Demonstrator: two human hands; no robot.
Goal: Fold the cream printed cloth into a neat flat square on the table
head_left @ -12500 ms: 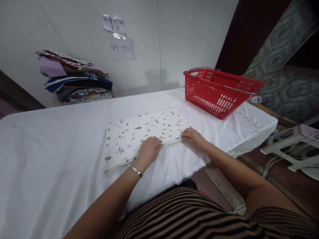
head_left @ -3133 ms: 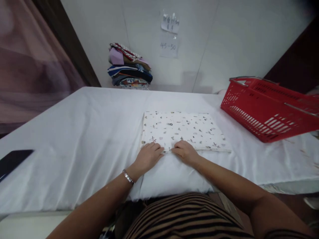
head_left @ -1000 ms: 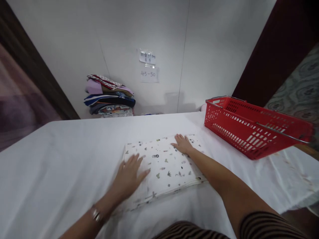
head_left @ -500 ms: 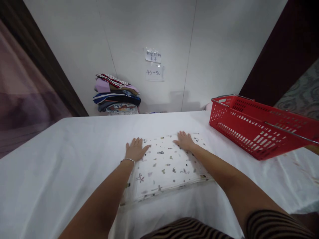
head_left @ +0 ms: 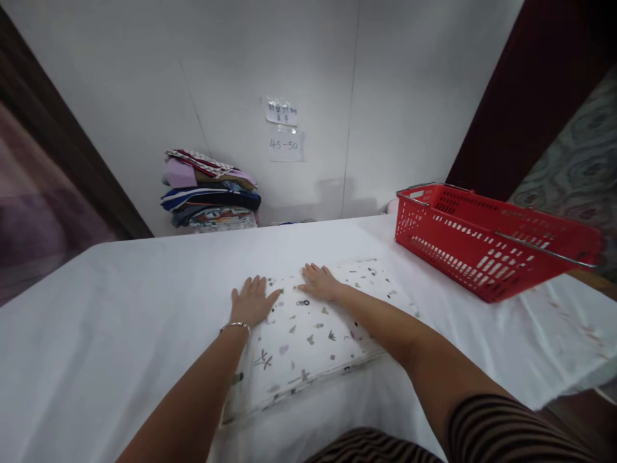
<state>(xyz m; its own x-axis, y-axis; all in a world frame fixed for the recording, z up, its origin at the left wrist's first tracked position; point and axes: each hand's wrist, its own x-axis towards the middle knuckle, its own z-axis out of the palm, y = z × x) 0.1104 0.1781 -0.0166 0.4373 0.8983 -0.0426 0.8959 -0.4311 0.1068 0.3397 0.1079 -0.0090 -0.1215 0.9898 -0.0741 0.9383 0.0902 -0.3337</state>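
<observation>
**Both palms on the folded cloth: right hand shifted toward left**

Nearest the viewer, a striped sleeve [head_left: 486, 421] covers the upper right arm. The white table cover [head_left: 116, 334] extends beneath both hands and well out to their left.

The printed cloth [head_left: 308, 337] lies folded on the cover, under and between the hands; its layered edge is on the near side of them. The left hand [head_left: 253, 301] is at the cloth's far left corner, fingers spread and thumb extended, palm down, grasping nothing. A bracelet [head_left: 236, 326] is on its wrist. The right hand [head_left: 319, 283] lies palm down near the far edge, fingers extended and slightly apart, likewise with nothing in its grasp.

Change: the right hand has moved along the far side, from the right part of the cloth to just beside the left hand. The left hand has kept its corner. Judged effect: flat contact now falls on the far left portion, leaving the right end uncovered by a palm.

Beyond the right hand, to its right, stands a red basket [head_left: 463, 244]. Beyond the left hand are stacked clothes [head_left: 212, 198]; farther still, paper signs [head_left: 285, 145] on the wall [head_left: 395, 83].
</observation>
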